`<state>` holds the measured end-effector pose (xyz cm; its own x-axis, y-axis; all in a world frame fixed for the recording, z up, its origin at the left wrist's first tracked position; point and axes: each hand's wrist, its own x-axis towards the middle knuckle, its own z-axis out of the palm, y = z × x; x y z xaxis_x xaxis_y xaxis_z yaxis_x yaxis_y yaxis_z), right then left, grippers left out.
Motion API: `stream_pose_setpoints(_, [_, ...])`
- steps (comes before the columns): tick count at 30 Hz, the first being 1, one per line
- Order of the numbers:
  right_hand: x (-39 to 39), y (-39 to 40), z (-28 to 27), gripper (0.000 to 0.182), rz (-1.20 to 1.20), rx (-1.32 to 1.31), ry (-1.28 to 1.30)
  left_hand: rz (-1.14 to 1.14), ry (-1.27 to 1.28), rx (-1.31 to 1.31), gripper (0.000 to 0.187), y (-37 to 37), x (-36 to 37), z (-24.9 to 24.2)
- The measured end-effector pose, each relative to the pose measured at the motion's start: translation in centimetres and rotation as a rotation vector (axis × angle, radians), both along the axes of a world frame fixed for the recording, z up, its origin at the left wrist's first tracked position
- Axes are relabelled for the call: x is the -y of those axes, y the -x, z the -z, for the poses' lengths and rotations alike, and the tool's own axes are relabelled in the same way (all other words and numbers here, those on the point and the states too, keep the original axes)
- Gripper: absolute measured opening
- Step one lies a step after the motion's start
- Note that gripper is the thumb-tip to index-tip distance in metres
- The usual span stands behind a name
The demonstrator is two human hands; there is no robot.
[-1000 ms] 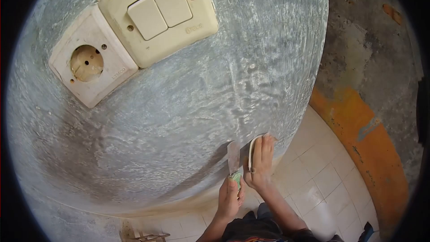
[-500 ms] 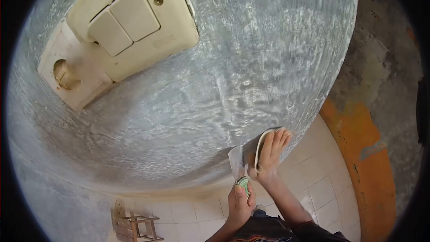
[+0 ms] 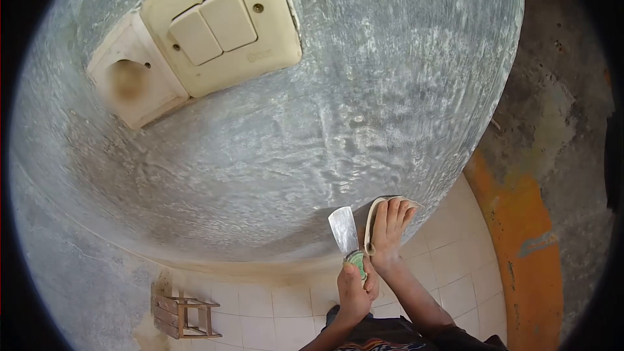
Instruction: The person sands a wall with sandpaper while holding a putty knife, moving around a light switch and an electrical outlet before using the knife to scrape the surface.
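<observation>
My left hand (image 3: 355, 294) is closed around the green handle of a putty knife (image 3: 343, 229), its metal blade pointing up toward the wall. Just to the right, my right hand (image 3: 389, 235) presses a folded sheet that looks like sandpaper (image 3: 371, 226) against the grey wall (image 3: 279, 175). The sheet's pale back curls up beside the fingers, which lie flat over it. The wall surface is streaky and rippled, with light patches.
A cream double light switch (image 3: 214, 26) and a socket box (image 3: 140, 88) are fixed on the wall, upper left. A small wooden stool (image 3: 185, 316) stands on the tiled floor (image 3: 257, 312). An orange-painted strip (image 3: 520, 221) runs along the right.
My view has shifted, so the switch sits further right and higher. My right hand, blurred before, now appears sharp and slightly lower, still on the sheet. The putty knife stays in my left hand.
</observation>
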<state>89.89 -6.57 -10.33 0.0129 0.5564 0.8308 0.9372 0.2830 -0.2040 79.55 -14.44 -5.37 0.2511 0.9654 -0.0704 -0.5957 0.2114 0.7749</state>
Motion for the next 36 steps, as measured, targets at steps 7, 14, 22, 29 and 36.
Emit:
stream_pose_setpoints(7, [0.6,0.2,-0.3,0.067,-0.037,-0.034,0.005,-0.024,0.008,-0.009,0.055,0.1,0.2,0.9])
stream_pose_setpoints(14, [0.9,0.2,-0.6,0.068,-0.032,-0.029,0.024,-0.032,0.054,-0.001,0.056,0.0,0.8,0.1])
stream_pose_setpoints(22, [0.0,1.0,0.7,0.064,0.043,-0.06,-0.037,-0.028,-0.077,-0.104,0.056,0.2,0.6,0.1])
stream_pose_setpoints(29, [1.0,2.9,-0.9,0.065,0.043,-0.129,0.008,0.025,-0.023,-0.183,0.053,2.8,0.3,1.1])
stream_pose_setpoints(36, [1.1,4.8,-5.8,0.067,0.023,-0.08,0.073,-0.004,-0.095,-0.338,0.051,6.6,-0.8,1.6])
